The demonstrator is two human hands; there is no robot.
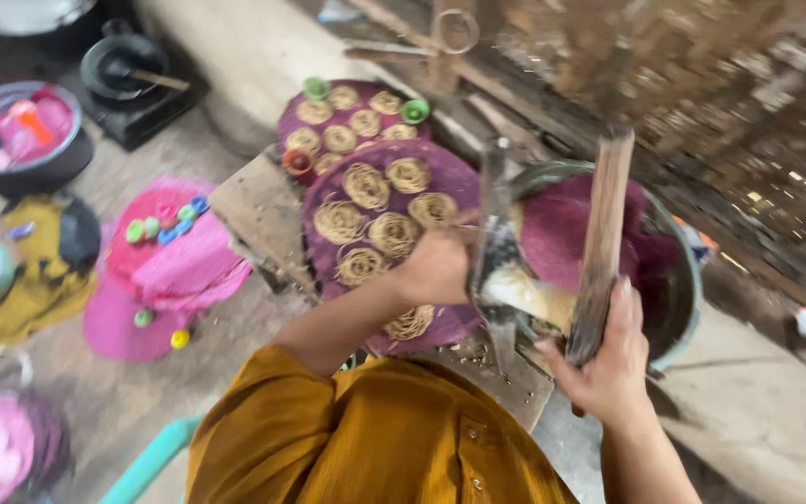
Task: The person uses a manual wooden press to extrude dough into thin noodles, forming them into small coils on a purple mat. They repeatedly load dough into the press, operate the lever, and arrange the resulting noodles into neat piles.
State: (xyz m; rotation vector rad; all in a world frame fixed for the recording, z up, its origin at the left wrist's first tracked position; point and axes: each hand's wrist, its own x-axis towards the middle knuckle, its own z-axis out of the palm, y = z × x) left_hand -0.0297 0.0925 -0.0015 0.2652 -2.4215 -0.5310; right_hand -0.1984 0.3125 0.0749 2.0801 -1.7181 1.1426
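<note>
Nearest the lens: mustard-yellow sleeve and shirt front (375, 439), buttoned, filling the lower middle of the view.

Right hand (608, 359): fingers curled and closed round the lower end of a wooden handle (602, 243), which rises upright and slightly tilted. Grip sits low, likely for leverage on the press beneath it.

Left hand (436, 271): fist-like, fingers drawn in, held against the left side of the metal press (499, 266). What it pinches, if anything, is hidden by motion blur; cannot tell. A pale mass of dough or noodle (534, 294) shows at the press's lower part, between the two hands.

Directly under and left of the left hand: a round purple tray (464, 182) carrying coiled noodle nests (366, 187), spaced apart, not overlapping, probably so each keeps its shape. A second purple tray (296, 131) lies beyond it, partly covered by the first, also with nests and small green cups (317, 89) at its rim.

Behind the press: a large grey basin (687, 280) lined with purple cloth (557, 229).

Both trays rest on a wooden board (258, 201), raised off the floor.

Further left: pink woven trays (188, 266) on the ground with small coloured caps (165, 224); a dark bowl (20, 168) with pink contents; a black pot (123, 65) on a stove.
</note>
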